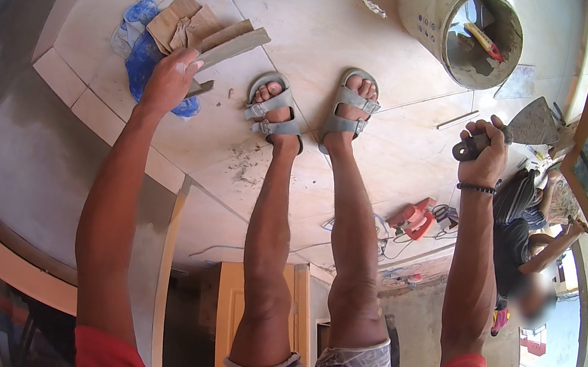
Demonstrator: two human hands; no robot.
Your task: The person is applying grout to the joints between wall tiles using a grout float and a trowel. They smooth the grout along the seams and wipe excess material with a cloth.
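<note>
Head view, left grip (171, 75) clamped on strip (235, 49), right grip (485, 147) on scraper (521, 129), blade (539, 121) rightward

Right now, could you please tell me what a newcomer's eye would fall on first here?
Probably the broad-bladed scraper gripped in the right hand, at right. Next come the crumpled blue material near the left hand, at left, and the red power tool on the floor, right of centre.

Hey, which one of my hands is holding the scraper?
Your right hand, the one with the dark beaded bracelet, grips the wide-bladed scraper. Your left hand is instead at a grey-brown strip, beside crumpled blue plastic.
</note>
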